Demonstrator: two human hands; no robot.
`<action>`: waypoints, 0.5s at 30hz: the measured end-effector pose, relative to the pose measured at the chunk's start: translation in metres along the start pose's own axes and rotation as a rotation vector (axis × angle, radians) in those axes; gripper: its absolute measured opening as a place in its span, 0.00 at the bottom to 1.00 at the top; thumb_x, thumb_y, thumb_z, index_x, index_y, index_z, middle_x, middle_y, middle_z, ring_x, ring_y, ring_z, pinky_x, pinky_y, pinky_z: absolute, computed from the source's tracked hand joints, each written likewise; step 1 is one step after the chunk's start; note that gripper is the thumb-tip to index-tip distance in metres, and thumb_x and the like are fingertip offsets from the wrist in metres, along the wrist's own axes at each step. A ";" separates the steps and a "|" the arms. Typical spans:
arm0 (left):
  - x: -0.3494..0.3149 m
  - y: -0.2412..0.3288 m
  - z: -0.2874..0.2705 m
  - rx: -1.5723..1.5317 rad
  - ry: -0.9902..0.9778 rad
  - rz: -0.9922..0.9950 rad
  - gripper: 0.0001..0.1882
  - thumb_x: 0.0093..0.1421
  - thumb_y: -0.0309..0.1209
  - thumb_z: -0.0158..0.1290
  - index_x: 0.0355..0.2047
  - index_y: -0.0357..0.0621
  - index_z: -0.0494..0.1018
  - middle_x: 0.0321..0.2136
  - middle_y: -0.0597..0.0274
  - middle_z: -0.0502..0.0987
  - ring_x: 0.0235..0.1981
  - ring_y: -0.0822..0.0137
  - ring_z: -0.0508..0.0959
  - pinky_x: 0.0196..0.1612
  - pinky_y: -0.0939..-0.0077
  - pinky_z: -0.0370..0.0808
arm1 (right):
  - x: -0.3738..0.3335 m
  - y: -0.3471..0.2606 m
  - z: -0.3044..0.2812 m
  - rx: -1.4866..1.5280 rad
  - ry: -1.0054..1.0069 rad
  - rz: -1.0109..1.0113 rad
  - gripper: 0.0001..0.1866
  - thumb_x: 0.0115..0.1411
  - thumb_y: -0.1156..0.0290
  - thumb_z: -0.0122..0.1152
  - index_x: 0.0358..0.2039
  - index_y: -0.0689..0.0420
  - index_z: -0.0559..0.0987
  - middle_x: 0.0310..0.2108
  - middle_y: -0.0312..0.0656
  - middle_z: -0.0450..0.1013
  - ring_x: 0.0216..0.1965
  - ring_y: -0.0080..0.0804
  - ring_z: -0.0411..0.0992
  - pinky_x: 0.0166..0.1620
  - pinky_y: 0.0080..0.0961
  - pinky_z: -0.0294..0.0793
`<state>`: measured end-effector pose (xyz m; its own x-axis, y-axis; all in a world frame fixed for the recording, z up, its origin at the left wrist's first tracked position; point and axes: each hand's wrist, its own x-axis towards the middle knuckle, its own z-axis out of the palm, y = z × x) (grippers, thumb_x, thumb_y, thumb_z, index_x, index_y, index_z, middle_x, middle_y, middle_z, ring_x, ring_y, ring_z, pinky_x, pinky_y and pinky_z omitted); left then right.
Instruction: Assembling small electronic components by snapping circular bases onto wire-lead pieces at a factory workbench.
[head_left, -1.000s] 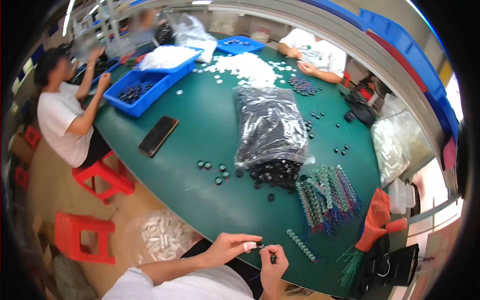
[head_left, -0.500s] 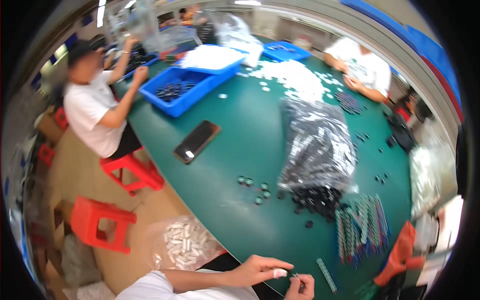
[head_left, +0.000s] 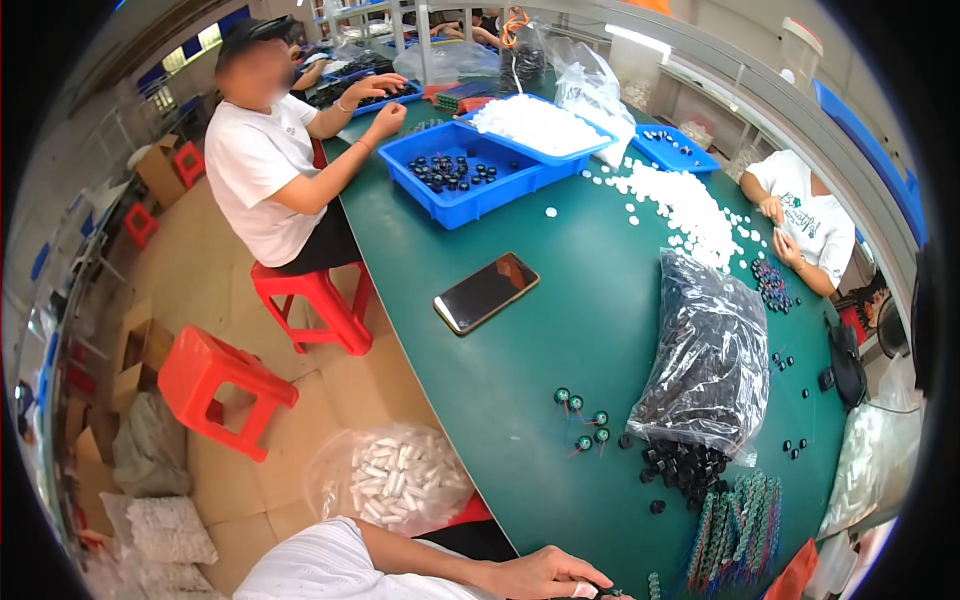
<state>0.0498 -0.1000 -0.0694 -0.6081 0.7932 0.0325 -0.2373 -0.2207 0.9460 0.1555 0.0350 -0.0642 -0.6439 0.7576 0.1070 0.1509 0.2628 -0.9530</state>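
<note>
My left hand (head_left: 548,574) is at the bottom edge, over the near edge of the green table (head_left: 540,400). Its fingers are drawn together at a small dark thing, cut off by the frame and too little seen to name. White wrapping shows on one finger. My right hand is out of view. Just right of my left hand lies a short strip of small green circuit boards (head_left: 654,585). Beyond it is a bundle of green board strips (head_left: 735,530) with red and blue wires. Several small round wired boards (head_left: 600,418) lie farther off.
A clear bag (head_left: 705,350) spills black round caps (head_left: 685,468). A phone (head_left: 487,292), blue trays (head_left: 470,208) and a heap of white discs (head_left: 680,210) lie beyond. Two people sit at the table. Red stools (head_left: 225,385) and a bag of white tubes (head_left: 400,478) stand left.
The view has shifted, so the table's contents sit lower and farther right. My right hand, seen before close to the left one, has dropped out of the picture.
</note>
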 end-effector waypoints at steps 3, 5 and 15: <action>0.001 0.002 -0.002 0.007 -0.038 -0.018 0.16 0.65 0.30 0.53 0.51 0.41 0.75 0.43 0.61 0.80 0.30 0.77 0.73 0.31 0.81 0.70 | 0.001 0.002 0.000 0.002 0.024 -0.001 0.02 0.60 0.79 0.58 0.33 0.64 0.74 0.30 0.42 0.72 0.31 0.29 0.71 0.37 0.23 0.72; 0.001 0.003 -0.001 -0.009 -0.034 0.027 0.16 0.65 0.31 0.53 0.51 0.41 0.75 0.43 0.60 0.80 0.30 0.77 0.74 0.31 0.80 0.70 | 0.001 0.006 0.000 0.024 0.028 -0.054 0.02 0.60 0.78 0.58 0.33 0.64 0.74 0.29 0.41 0.72 0.30 0.28 0.70 0.36 0.22 0.71; -0.002 0.005 -0.001 0.050 -0.040 0.036 0.15 0.64 0.30 0.53 0.50 0.41 0.75 0.42 0.61 0.80 0.28 0.77 0.73 0.31 0.80 0.70 | -0.001 0.004 0.000 0.011 0.053 -0.091 0.04 0.61 0.77 0.58 0.32 0.64 0.75 0.29 0.41 0.72 0.29 0.28 0.69 0.35 0.23 0.71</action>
<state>0.0493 -0.1031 -0.0653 -0.5849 0.8072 0.0790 -0.1767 -0.2219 0.9589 0.1570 0.0352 -0.0683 -0.6142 0.7615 0.2073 0.0856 0.3254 -0.9417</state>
